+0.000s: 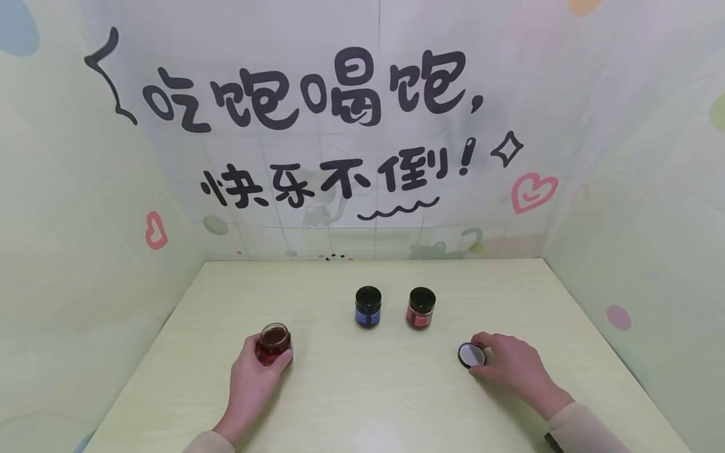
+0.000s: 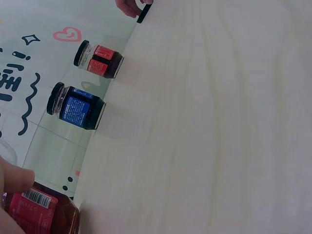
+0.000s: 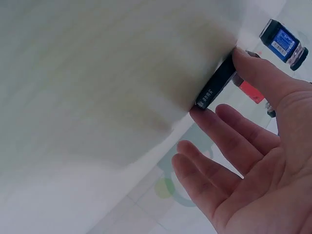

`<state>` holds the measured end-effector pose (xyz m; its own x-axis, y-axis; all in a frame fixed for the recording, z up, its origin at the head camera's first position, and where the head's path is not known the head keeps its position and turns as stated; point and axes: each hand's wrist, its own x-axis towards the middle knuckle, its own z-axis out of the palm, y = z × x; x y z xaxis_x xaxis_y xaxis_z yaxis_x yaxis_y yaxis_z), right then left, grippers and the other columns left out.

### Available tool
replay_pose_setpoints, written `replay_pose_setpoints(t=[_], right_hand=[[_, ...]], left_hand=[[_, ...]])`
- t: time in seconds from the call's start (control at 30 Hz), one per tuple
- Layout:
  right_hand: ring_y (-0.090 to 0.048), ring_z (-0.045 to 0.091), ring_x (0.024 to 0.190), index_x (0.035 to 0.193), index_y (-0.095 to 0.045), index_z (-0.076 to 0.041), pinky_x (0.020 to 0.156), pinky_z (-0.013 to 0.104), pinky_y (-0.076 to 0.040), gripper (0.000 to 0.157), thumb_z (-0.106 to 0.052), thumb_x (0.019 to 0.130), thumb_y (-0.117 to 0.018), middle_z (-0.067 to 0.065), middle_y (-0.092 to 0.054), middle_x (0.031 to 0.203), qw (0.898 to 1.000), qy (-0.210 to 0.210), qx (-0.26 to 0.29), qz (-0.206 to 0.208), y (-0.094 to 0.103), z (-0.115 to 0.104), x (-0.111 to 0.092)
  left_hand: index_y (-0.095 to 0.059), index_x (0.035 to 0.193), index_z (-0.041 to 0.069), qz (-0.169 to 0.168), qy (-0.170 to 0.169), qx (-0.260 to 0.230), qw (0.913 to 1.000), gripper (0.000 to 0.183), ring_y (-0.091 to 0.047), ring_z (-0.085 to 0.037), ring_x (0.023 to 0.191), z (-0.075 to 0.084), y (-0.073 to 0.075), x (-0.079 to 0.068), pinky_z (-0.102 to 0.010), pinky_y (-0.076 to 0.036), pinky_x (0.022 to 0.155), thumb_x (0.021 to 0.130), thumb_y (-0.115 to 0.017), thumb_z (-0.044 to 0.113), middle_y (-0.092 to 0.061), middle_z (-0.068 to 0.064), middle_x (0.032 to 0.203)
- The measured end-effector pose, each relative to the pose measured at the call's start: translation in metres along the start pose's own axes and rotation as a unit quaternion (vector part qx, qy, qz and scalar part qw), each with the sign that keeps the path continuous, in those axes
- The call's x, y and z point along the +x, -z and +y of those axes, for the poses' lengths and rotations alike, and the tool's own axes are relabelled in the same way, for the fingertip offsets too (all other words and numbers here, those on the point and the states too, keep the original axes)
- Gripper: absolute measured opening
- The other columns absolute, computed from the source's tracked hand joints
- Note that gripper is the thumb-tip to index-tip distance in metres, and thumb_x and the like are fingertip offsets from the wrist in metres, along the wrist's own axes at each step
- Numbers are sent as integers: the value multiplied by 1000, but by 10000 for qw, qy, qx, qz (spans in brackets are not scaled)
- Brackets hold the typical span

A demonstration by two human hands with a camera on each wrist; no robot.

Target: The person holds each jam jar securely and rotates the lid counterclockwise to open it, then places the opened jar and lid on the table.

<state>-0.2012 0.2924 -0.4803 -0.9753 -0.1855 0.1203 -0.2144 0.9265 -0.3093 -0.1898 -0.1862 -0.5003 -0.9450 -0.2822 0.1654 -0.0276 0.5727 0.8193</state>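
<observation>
In the lower left, the left hand (image 1: 251, 377) curls round an open glass jar (image 1: 275, 343); lower right, the right hand (image 1: 517, 366) pinches a round, pale-lined lid (image 1: 472, 356). A blue-labelled jar (image 1: 368, 307) and a red-labelled jar (image 1: 421, 309) stand mid-frame on the wood-grained table (image 1: 362, 390).

The right hand (image 3: 278, 175) pinches a black lid (image 3: 217, 80), seen edge-on with small pale print on its rim, between thumb and fingertip close to the pale bench (image 3: 87, 87). Behind the thumb, a red-labelled jar (image 3: 251, 91) is partly hidden; a blue-labelled jar (image 3: 282, 43) shows at upper right.
</observation>
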Motion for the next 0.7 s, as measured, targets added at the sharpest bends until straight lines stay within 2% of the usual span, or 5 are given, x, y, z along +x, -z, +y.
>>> replay_pose_setpoints(t=[0.17, 0.47, 0.7], right_hand=[[-50, 10, 67, 106, -72, -23, 54, 33, -43, 44, -30, 67, -90, -8, -67, 86, 9998, 62, -184, 105, -2, 0, 0], [-44, 12, 61, 105, -72, -22, 52, 31, -38, 42, -29, 67, -89, -10, -61, 76, 9998, 72, -117, 176, -4, -1, -2], [-47, 11, 64, 105, -73, -22, 55, 32, -41, 43, -27, 67, -90, -9, -65, 82, 9998, 75, -58, 187, -2, -1, -4]], left_hand=[[-52, 129, 0, 44, -23, 59, 10000, 59, -62, -23, 94, -1, 0, 0, -34, -49, 80, 86, -82, 26, -69, -14, 107], [-53, 129, 1, 44, -109, 58, 9999, 59, -62, -21, 92, -7, 1, 3, -30, -49, 78, 85, -82, 27, -69, -11, 105], [-50, 132, 2, -130, -33, 56, 9999, 63, -62, -23, 95, -7, 2, 4, -37, -49, 83, 86, -81, 31, -68, -12, 108]])
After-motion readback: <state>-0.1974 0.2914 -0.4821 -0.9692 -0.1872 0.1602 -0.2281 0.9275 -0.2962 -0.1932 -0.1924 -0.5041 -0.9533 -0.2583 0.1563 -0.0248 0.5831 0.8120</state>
